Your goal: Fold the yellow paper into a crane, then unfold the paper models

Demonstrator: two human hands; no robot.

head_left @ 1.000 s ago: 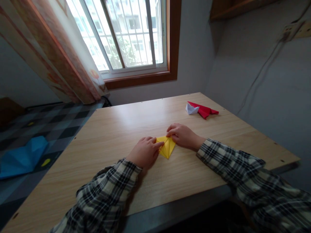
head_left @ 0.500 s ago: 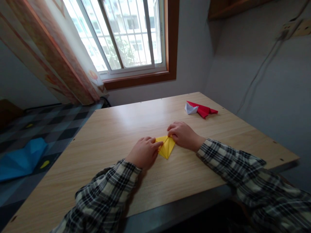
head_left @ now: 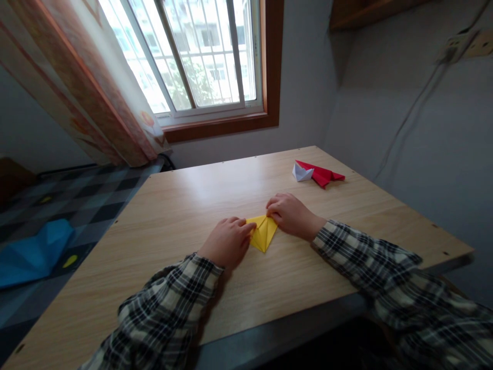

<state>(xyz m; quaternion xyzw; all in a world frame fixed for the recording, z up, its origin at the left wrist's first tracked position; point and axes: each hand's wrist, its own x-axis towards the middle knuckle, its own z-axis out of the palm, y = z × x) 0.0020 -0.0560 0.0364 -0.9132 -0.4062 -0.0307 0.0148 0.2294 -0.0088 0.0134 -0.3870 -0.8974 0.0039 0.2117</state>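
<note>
Partly folded small yellow paper triangle [head_left: 263,233] lies flat mid-fold on the wooden table [head_left: 185,205], left hand [head_left: 228,242] and right hand [head_left: 289,215] pressing its opposite corners, creases unfinished

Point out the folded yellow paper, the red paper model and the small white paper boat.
folded yellow paper [head_left: 264,236], head view, its lower flap.
red paper model [head_left: 322,176], head view, its middle.
small white paper boat [head_left: 301,173], head view, its side.

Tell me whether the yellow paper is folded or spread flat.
Folded: the yellow paper lies as a small creased triangle, pinned by the left hand and right hand.
</note>
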